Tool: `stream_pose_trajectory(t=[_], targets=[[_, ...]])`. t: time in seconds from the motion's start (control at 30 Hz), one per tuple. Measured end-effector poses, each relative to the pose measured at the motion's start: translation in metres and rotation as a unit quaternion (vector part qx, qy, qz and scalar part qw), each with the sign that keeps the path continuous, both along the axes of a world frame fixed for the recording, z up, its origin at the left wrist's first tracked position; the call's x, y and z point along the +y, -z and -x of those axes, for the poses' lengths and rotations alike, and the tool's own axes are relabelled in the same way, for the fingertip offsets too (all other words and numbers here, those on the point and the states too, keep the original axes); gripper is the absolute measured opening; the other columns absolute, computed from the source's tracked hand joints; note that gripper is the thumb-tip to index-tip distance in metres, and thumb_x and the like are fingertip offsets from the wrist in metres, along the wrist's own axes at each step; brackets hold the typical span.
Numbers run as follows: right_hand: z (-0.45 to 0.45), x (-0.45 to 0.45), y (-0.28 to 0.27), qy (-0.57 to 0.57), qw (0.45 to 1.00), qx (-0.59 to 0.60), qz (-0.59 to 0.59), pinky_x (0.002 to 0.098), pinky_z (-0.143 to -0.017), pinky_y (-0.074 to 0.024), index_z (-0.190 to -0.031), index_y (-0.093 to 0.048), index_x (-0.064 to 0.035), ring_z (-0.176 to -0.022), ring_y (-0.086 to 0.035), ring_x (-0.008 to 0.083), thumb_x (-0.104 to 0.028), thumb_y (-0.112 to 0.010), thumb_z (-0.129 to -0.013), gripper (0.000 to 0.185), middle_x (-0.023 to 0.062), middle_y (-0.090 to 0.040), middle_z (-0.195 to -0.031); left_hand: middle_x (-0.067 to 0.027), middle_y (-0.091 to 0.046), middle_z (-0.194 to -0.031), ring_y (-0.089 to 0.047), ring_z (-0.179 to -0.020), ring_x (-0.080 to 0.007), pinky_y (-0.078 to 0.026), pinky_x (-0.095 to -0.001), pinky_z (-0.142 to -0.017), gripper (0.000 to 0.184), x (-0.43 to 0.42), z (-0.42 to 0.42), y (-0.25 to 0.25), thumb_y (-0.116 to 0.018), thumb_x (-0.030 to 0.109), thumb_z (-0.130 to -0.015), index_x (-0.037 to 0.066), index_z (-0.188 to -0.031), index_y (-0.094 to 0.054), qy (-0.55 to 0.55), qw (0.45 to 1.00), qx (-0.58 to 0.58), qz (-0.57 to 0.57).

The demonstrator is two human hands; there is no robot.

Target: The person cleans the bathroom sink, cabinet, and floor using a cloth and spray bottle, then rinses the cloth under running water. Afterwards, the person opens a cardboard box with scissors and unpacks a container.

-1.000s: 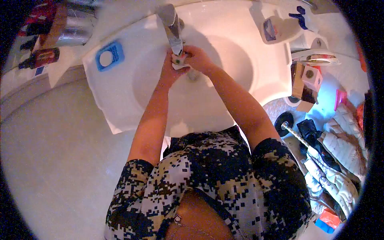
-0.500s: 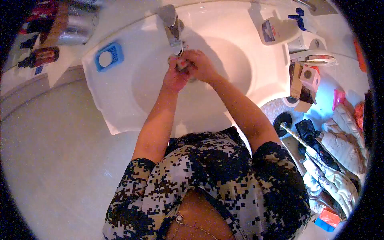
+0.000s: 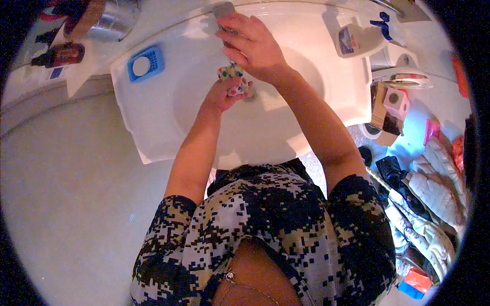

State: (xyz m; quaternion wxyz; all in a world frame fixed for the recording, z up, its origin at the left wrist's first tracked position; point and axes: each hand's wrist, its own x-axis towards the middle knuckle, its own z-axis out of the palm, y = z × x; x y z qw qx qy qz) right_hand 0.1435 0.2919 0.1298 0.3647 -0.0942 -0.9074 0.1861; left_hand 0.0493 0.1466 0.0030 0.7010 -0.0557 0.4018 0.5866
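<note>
Our right hand [image 3: 258, 47] just moved, open, over the silver metal tap [image 3: 223, 9], twelve o'clock — only our left hand [image 3: 222, 96] grips the white, colour-spotted bundle [image 3: 229, 72] now.

label [image 3: 347, 40] on white bottle [image 3: 366, 41], perhaps lettered, no text legible

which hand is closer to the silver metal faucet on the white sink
Right. The right hand has its fingers over the faucet; the left hand is farther off, nearer the body, holding a white cloth with coloured spots.

White sink [image 3: 148, 112], blue dish [image 3: 157, 57] (round white piece [image 3: 141, 66] inside) at left, labelled bottle [image 3: 361, 41] at right.
</note>
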Motion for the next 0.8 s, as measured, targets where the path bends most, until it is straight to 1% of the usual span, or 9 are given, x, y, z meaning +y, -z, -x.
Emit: stream_pose_trajectory(t=[0.03,0.2,0.3,0.4,0.5,0.6,0.63,0.7,0.8], targets=[[-0.002,-0.003,0.005,-0.005,1.000,0.020,0.011,0.0450,-0.099,-0.0342,-0.111,-0.057,-0.0113,-0.121,-0.043,0.0260,-0.016,-0.063,-0.075,0.037,0.0066,-0.050,-0.127,-0.0069,-0.061,-0.087,-0.061,-0.080,-0.0249,-0.051,-0.0405,-0.075,0.030,0.001,-0.002,-0.007,-0.068,0.009,-0.074,0.007,-0.102,-0.054,-0.009,1.000,-0.003,0.005],[-0.064,-0.052,0.024,-0.015,0.975,-0.223,0.005,0.0453,-0.100,-0.0341,-0.117,-0.054,-0.0174,-0.123,-0.042,0.0240,-0.016,-0.059,-0.075,0.043,0.0045,-0.044,-0.134,-0.0039,-0.060,-0.084,-0.060,-0.075,-0.0188,-0.050,-0.0315,-0.060,0.029,-0.008,0.001,-0.002,-0.068,0.011,-0.073,0.011,-0.099,-0.055,0.032,0.999,-0.002,-0.006],[-0.081,-0.061,0.051,-0.056,0.969,-0.233,-0.057,0.0447,-0.100,-0.0343,-0.120,-0.052,-0.0177,-0.123,-0.042,0.0232,-0.017,-0.056,-0.075,0.044,0.0040,-0.043,-0.135,-0.0010,-0.058,-0.080,-0.055,-0.067,-0.0121,-0.040,-0.0245,-0.048,0.023,-0.014,0.008,-0.006,-0.067,0.010,-0.074,0.014,-0.094,-0.055,0.215,0.976,0.010,-0.020],[-0.078,-0.060,0.065,-0.112,0.971,-0.191,-0.093,0.0421,-0.097,-0.0380,-0.119,-0.051,-0.0140,-0.120,-0.045,0.0226,-0.019,-0.055,-0.075,0.045,0.0054,-0.049,-0.128,0.0010,-0.057,-0.075,-0.051,-0.063,-0.0069,-0.037,-0.0203,-0.047,0.021,-0.015,-0.004,-0.039,-0.071,0.016,-0.068,0.014,-0.085,-0.058,0.410,0.906,0.103,-0.038],[-0.069,-0.069,0.070,-0.087,0.948,-0.301,-0.058,0.0391,-0.088,-0.0446,-0.116,-0.052,-0.0097,-0.110,-0.053,0.0226,-0.020,-0.057,-0.073,0.044,0.0081,-0.056,-0.116,0.0020,-0.057,-0.070,-0.048,-0.057,-0.0081,-0.035,-0.0210,-0.047,0.018,-0.013,-0.013,-0.028,-0.072,0.018,-0.066,0.014,-0.077,-0.059,0.445,0.868,0.218,-0.005],[-0.050,-0.079,0.063,-0.017,0.887,-0.461,0.015,0.0382,-0.075,-0.0497,-0.109,-0.054,-0.0080,-0.094,-0.060,0.0240,-0.018,-0.061,-0.072,0.039,0.0110,-0.060,-0.103,-0.0002,-0.060,-0.070,-0.053,-0.054,-0.0175,-0.042,-0.0304,-0.049,0.023,-0.007,-0.022,-0.041,-0.073,0.024,-0.066,0.011,-0.079,-0.059,0.462,0.781,0.421,0.004],[-0.046,-0.080,0.060,0.007,0.860,-0.508,0.039,0.0382,-0.070,-0.0510,-0.107,-0.055,-0.0077,-0.088,-0.063,0.0246,-0.017,-0.062,-0.071,0.037,0.0119,-0.061,-0.098,-0.0049,-0.060,-0.069,-0.054,-0.055,-0.0223,-0.042,-0.0341,-0.048,0.020,-0.011,-0.025,-0.031,-0.070,0.023,-0.070,0.010,-0.078,-0.058,0.408,0.731,0.543,-0.066],[-0.049,-0.085,0.075,0.052,0.878,-0.466,0.098,0.0385,-0.062,-0.0510,-0.101,-0.056,-0.0075,-0.076,-0.063,0.0258,-0.016,-0.065,-0.071,0.033,0.0137,-0.062,-0.089,-0.0142,-0.059,-0.067,-0.057,-0.057,-0.0318,-0.044,-0.0416,-0.048,0.015,-0.023,-0.031,0.007,-0.063,0.020,-0.076,0.007,-0.078,-0.056,0.266,0.579,0.746,-0.194],[-0.052,-0.097,0.097,0.040,0.919,-0.345,0.185,0.0406,-0.057,-0.0512,-0.090,-0.060,-0.0063,-0.064,-0.063,0.0273,-0.020,-0.064,-0.073,0.023,0.0143,-0.064,-0.079,-0.0163,-0.060,-0.069,-0.058,-0.063,-0.0373,-0.046,-0.0458,-0.055,0.012,-0.041,-0.031,0.017,-0.057,0.019,-0.081,0.008,-0.085,-0.056,0.234,0.574,0.765,-0.176]])
